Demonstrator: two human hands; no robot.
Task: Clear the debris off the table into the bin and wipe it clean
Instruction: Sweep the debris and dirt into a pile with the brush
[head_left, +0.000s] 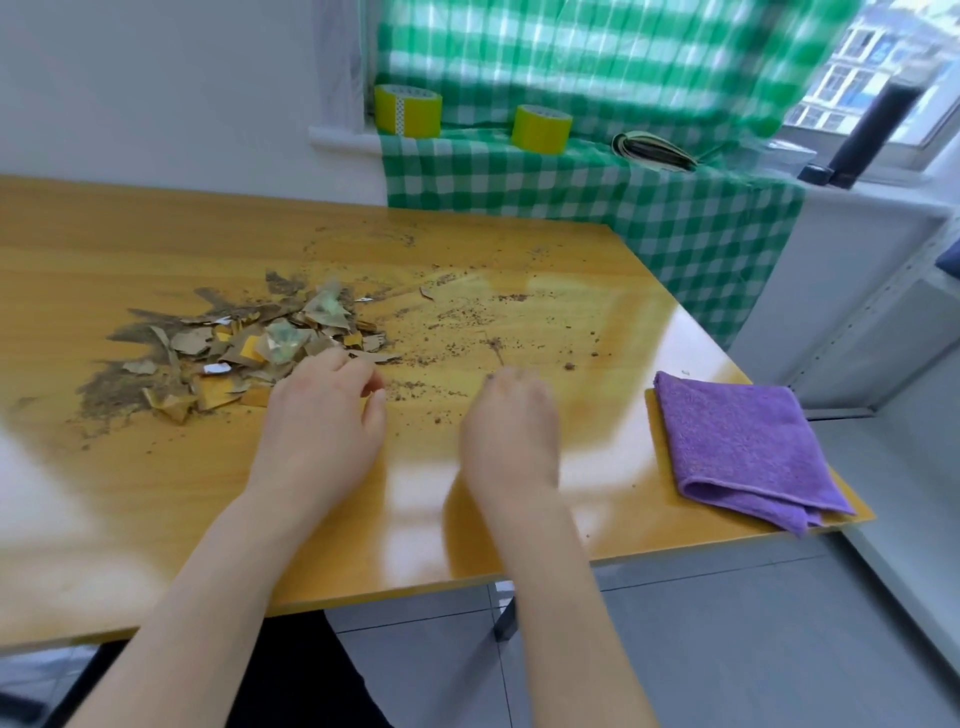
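Observation:
A pile of torn brown and yellow paper scraps (249, 348) mixed with dirt lies on the left half of the wooden table (156, 467). Loose crumbs (467, 322) spread from it toward the right. My left hand (322, 421) hovers at the pile's near right edge, fingers loosely curled, and I see nothing in it. My right hand (511, 431) is blurred, knuckles up and fingers curled down onto the table. A thin twig (496, 351) lies just past its fingertips; whether the fingers pinch it is unclear. A folded purple cloth (743, 447) rests on the table's right corner. No bin is visible.
Behind the table, a sill draped in green checked cloth (571, 182) carries two yellow tape rolls (408, 109), another roll of tape (652, 150) lying flat and a black cylinder (867, 130). Grey floor tiles (727, 649) and a table leg (506, 613) show below the near edge.

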